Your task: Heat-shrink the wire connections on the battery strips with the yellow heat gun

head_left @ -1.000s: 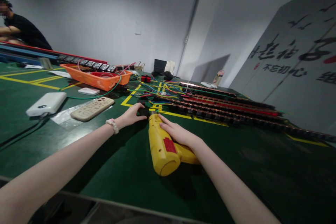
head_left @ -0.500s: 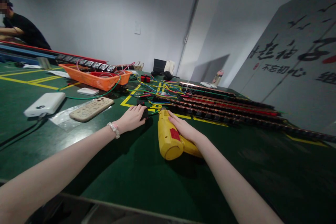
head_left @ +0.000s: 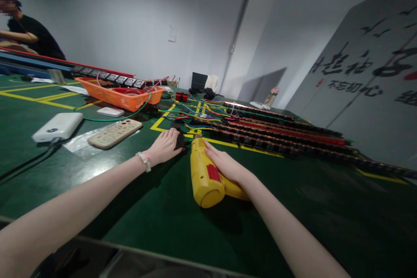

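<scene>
My right hand (head_left: pixel 223 160) is wrapped around a yellow heat gun (head_left: pixel 205 178) with a red patch on its side. The gun lies low over the green table, its metal nozzle pointing away from me. Just left of the nozzle, my left hand (head_left: pixel 166 145) is closed over a small black block (head_left: pixel 180 141), which the fingers partly cover. Thin coloured wires (head_left: pixel 208 115) spread beyond both hands, leading to long black strips (head_left: pixel 276 132) on the right.
An orange basket (head_left: pixel 125 97) stands at the back left. Nearer are a white power bank (head_left: pixel 58 127) with a black cable, a beige phone case (head_left: pixel 115 134) on a plastic bag, and a small white case (head_left: pixel 110 112). Another person (head_left: pixel 34 34) sits at the far left.
The heat gun has shifted slightly left and towards me, its nozzle swinging closer to my left hand. My left hand stays on the black block.
</scene>
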Demonstrator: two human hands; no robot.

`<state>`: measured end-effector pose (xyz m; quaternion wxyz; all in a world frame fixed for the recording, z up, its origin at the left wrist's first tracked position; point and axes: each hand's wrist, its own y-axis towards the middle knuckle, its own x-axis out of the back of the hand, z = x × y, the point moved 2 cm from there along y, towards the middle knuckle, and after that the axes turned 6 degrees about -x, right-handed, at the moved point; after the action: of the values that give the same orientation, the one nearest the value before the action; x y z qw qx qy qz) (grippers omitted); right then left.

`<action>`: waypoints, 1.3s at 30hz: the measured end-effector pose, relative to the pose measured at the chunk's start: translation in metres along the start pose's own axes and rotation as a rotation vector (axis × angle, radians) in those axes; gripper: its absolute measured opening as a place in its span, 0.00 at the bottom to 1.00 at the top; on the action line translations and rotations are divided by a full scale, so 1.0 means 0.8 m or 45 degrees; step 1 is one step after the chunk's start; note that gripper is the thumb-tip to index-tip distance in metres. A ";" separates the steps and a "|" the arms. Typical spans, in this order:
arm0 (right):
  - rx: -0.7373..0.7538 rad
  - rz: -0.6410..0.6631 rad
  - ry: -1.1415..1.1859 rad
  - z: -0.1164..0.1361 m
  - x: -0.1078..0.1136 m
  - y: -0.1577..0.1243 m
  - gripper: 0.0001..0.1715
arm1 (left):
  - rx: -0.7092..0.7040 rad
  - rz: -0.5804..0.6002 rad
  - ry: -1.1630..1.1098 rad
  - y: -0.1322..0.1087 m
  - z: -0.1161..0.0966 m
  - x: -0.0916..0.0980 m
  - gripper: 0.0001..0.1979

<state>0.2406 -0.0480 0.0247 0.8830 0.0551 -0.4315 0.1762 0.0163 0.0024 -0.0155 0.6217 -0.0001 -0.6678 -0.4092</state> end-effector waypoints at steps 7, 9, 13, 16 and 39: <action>0.047 0.097 -0.037 0.025 -0.019 -0.014 0.39 | 0.131 0.094 -0.160 -0.004 0.009 -0.004 0.27; 0.051 0.100 -0.032 0.026 -0.020 -0.015 0.39 | 0.134 0.117 -0.192 -0.004 0.010 -0.004 0.28; 0.064 0.106 -0.014 0.026 -0.018 -0.016 0.39 | 0.149 0.133 -0.198 -0.003 0.009 -0.003 0.27; 0.058 0.127 -0.008 0.029 -0.017 -0.018 0.39 | 0.203 0.145 -0.213 -0.003 0.009 -0.004 0.26; -0.040 0.015 0.078 -0.006 0.008 0.008 0.41 | 0.331 0.056 -0.710 -0.002 0.030 -0.025 0.33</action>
<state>0.2456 -0.0389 0.0265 0.8955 0.0335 -0.4073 0.1761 0.0002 0.0245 -0.0309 0.4180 -0.0474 -0.8594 -0.2908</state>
